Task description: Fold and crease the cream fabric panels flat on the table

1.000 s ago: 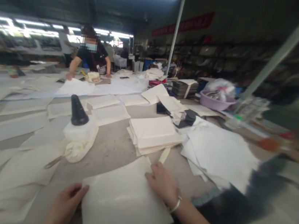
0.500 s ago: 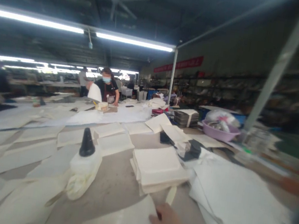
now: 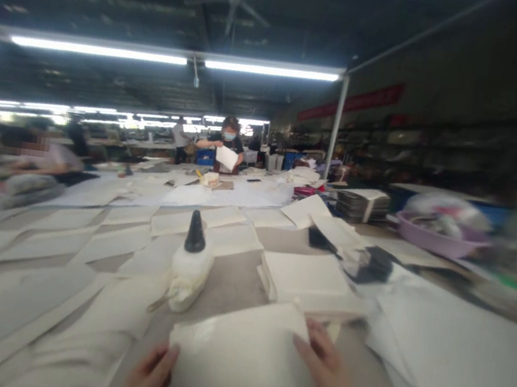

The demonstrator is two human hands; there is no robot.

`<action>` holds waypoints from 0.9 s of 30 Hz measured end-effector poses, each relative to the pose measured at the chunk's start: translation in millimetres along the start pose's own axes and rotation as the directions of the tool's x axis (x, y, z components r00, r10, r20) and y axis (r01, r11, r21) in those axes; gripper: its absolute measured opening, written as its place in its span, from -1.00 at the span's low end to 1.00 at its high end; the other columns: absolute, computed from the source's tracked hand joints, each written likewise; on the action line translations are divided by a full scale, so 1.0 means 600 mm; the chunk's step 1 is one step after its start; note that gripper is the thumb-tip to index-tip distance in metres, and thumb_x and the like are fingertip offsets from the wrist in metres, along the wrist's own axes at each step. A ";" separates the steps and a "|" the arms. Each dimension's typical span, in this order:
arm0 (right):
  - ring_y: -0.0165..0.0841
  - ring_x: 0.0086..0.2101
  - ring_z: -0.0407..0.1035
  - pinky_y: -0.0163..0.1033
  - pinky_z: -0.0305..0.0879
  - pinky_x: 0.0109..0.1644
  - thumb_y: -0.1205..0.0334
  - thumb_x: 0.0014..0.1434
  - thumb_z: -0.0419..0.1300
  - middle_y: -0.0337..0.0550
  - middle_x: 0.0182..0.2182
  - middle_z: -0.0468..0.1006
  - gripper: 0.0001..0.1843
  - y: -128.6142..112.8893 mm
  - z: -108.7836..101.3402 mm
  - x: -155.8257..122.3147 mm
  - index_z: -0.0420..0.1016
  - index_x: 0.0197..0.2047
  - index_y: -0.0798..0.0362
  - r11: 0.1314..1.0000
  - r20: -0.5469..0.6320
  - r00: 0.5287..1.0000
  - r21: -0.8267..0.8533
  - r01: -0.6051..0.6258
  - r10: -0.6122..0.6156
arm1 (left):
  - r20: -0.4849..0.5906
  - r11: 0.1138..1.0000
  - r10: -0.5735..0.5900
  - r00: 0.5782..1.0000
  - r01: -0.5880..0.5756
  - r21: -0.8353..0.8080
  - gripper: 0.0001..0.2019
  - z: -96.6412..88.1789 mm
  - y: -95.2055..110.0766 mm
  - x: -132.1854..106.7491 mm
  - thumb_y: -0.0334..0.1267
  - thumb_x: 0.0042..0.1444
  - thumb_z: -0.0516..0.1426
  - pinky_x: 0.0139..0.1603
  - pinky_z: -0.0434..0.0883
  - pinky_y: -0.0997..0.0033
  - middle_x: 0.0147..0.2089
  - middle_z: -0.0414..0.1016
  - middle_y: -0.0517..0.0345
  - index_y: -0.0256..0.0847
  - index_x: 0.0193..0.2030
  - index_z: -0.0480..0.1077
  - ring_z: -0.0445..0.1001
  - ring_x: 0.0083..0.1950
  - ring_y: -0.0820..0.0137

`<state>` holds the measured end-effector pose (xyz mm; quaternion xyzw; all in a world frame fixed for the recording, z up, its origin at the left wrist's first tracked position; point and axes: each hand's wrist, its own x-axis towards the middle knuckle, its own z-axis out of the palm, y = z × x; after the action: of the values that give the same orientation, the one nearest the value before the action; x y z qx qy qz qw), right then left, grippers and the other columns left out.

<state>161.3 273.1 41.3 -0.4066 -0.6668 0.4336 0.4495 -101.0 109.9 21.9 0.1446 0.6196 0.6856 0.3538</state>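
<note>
Between my two hands is a cream-white sheet (image 3: 241, 356), its far edge tipped up toward the table's middle. My left hand (image 3: 151, 373) pinches its left edge, thumb on top. At the right edge my right hand (image 3: 330, 371) grips it with thumb and bent fingers. Just beyond stands a white glue bottle (image 3: 191, 267) with a black cone nozzle, its lower part smeared. A stack of cream sheets (image 3: 307, 276) lies past my right hand. Whether the held sheet is paper or fabric I cannot tell.
Rows of pale sheets (image 3: 51, 280) cover the left side. Large white sheets (image 3: 452, 346) lie at the right, near a purple basin (image 3: 443, 237) and a strapped dark stack (image 3: 361, 206). Across the table a masked person (image 3: 229, 145) holds a white piece; another person (image 3: 49, 153) bends at the left.
My left hand has come into fuller view on the sheet's left edge, and the sheet shows more. The view has swung left. The person opposite has lifted the white piece in front of them.
</note>
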 end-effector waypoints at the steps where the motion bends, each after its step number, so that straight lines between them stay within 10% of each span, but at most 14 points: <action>1: -0.10 -0.01 0.29 -0.19 0.26 0.04 -0.09 0.00 0.21 -0.04 -0.07 0.47 -0.65 -0.007 0.001 -0.004 0.57 -0.36 0.04 1.000 -0.007 1.000 0.013 0.000 0.000 | 0.019 0.997 0.015 1.000 -0.013 -0.075 -0.58 0.002 0.001 -0.005 0.07 -0.29 0.35 -0.40 0.38 0.43 -0.47 0.46 0.16 -0.25 -0.41 0.48 0.42 -0.42 0.34; 9: -0.14 -0.03 0.35 -0.29 0.31 0.03 -0.07 -0.01 0.26 -0.12 -0.08 0.52 -0.68 -0.012 0.004 -0.018 0.58 -0.33 0.01 0.997 -0.038 0.999 0.068 0.020 -0.018 | 0.024 0.952 0.125 0.992 -0.113 -0.284 -0.69 0.017 0.030 -0.031 -0.06 -0.11 0.30 -0.21 0.40 0.39 -0.34 0.51 0.09 -0.25 -0.31 0.46 0.47 -0.21 0.28; 16: -0.13 -0.02 0.34 -0.22 0.30 0.06 -0.06 0.04 0.24 -0.11 -0.09 0.52 -0.61 -0.015 0.014 -0.018 0.57 -0.15 0.01 0.999 -0.033 0.998 0.013 0.050 -0.050 | 0.012 0.851 0.487 0.873 -0.478 0.217 -0.78 0.000 0.044 -0.028 -0.07 -0.06 0.26 0.12 0.28 0.37 -0.04 0.50 0.07 -0.15 -0.35 0.54 0.36 0.11 0.20; 27: -0.14 -0.02 0.33 -0.11 0.29 0.08 0.01 0.16 0.15 -0.04 -0.01 0.44 -0.72 -0.019 0.021 -0.016 0.53 -0.35 0.03 0.963 -0.078 0.969 -0.154 0.222 -0.236 | -0.164 0.958 0.267 0.950 -0.243 0.154 -0.63 0.007 0.046 -0.030 0.02 -0.14 0.27 -0.07 0.41 0.29 -0.19 0.57 0.08 -0.20 -0.26 0.54 0.47 -0.07 0.15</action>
<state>150.2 258.2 47.0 -0.3783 -0.7168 0.3094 0.4973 -93.9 101.6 53.3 0.1829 0.6694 0.6936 0.1934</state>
